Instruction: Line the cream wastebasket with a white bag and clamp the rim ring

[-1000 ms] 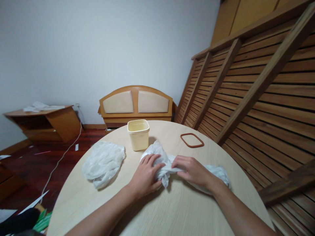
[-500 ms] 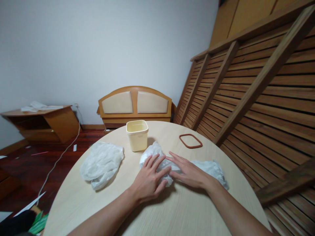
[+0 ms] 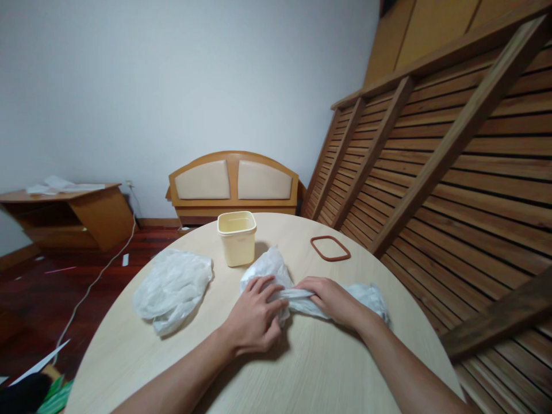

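Observation:
A crumpled whitish plastic bag [image 3: 268, 264] lies across the middle of the round table [image 3: 328, 368], its twisted middle stretched between my hands. My left hand [image 3: 255, 315] rests on the bag's left part with fingers bent and pressed on the plastic. The fingers of my right hand [image 3: 332, 299] are closed round the twisted strip, and the bag's far end [image 3: 371, 298] shows beyond that wrist. A second crumpled bag [image 3: 175, 287] lies at the left. Behind my hands stands an open yellow plastic tub [image 3: 237, 241].
A reddish-brown rounded square ring [image 3: 318, 253] lies on the table at the back right. Wooden slatted panels [image 3: 487, 190] lean along the right side. A headboard [image 3: 233, 201] stands beyond the table, and a low desk [image 3: 95, 215] is at the far left.
My right hand has closed on the bag's middle and drawn slightly right, pulling a strip taut. The fingers of my left hand have curled in more. The view has shifted slightly.

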`<state>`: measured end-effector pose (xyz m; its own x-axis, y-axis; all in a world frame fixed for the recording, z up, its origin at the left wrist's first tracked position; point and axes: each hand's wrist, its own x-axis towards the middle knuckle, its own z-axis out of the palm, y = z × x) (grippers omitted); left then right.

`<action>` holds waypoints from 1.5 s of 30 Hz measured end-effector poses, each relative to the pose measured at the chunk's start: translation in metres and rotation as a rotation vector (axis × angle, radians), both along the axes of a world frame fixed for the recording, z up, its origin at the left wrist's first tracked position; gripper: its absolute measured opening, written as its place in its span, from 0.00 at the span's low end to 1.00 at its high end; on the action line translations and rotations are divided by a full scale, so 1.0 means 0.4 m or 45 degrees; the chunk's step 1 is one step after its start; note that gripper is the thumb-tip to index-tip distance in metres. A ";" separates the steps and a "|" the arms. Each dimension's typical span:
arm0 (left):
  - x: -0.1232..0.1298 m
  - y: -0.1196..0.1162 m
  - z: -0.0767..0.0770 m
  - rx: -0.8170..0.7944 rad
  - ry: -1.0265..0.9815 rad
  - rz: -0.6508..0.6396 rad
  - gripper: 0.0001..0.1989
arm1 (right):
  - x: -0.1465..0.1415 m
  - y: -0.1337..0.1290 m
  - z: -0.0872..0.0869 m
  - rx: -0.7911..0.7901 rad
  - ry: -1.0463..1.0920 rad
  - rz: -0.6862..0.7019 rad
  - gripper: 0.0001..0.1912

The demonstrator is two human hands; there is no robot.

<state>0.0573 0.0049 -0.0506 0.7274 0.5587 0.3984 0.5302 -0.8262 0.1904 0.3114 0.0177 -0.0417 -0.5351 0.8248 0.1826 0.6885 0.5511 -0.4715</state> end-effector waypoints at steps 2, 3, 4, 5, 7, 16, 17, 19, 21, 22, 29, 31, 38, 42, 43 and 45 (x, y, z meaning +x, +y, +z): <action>0.004 -0.005 0.002 -0.008 -0.083 0.032 0.16 | 0.004 -0.002 0.007 0.022 -0.046 -0.057 0.16; 0.005 -0.005 0.001 0.004 -0.136 0.059 0.15 | 0.005 -0.004 0.011 0.040 -0.069 -0.067 0.14; 0.005 -0.003 -0.001 0.026 -0.193 0.097 0.15 | 0.004 -0.007 0.015 0.060 -0.082 -0.066 0.13; 0.004 0.001 -0.004 0.055 -0.245 0.145 0.16 | 0.002 -0.010 0.019 0.082 -0.078 -0.060 0.12; -0.001 0.012 -0.009 0.109 -0.310 0.247 0.23 | -0.005 -0.018 0.025 0.130 -0.028 -0.047 0.15; -0.014 0.023 -0.002 -0.011 -0.090 0.287 0.29 | -0.055 -0.026 -0.009 0.007 -0.030 0.071 0.51; -0.012 0.018 0.002 -0.010 -0.081 0.267 0.28 | -0.057 -0.023 -0.017 0.007 -0.014 0.069 0.51; -0.008 0.009 0.010 -0.008 -0.060 0.204 0.26 | -0.057 -0.018 -0.030 0.029 0.025 0.069 0.53; -0.005 0.001 0.017 -0.005 -0.031 0.147 0.23 | -0.054 -0.015 -0.038 0.045 0.061 0.073 0.54; -0.003 -0.003 0.020 -0.001 -0.017 0.134 0.22 | -0.053 -0.014 -0.041 0.043 0.078 0.078 0.54; 0.013 -0.035 0.038 0.048 0.103 0.259 0.25 | -0.076 -0.026 -0.035 -0.078 0.130 0.139 0.39; 0.018 -0.042 0.042 0.060 0.156 0.279 0.30 | -0.091 -0.034 -0.030 -0.107 0.192 0.160 0.31; 0.024 -0.039 0.029 0.027 0.349 0.306 0.38 | -0.080 -0.042 -0.014 -0.160 0.278 0.148 0.44; 0.014 -0.031 0.029 -0.005 0.484 0.382 0.34 | -0.043 -0.028 -0.015 -0.087 0.095 0.058 0.41; 0.010 -0.031 0.030 -0.008 0.510 0.404 0.31 | -0.035 -0.024 -0.015 -0.074 0.044 0.033 0.40; 0.004 -0.035 0.031 -0.014 0.553 0.452 0.27 | -0.021 -0.018 -0.013 -0.062 -0.046 -0.014 0.36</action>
<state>0.0589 -0.0089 -0.0382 0.5898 0.8017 0.0968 0.8072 -0.5818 -0.0998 0.3029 0.0103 -0.0467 -0.5315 0.8381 0.1230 0.7114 0.5205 -0.4723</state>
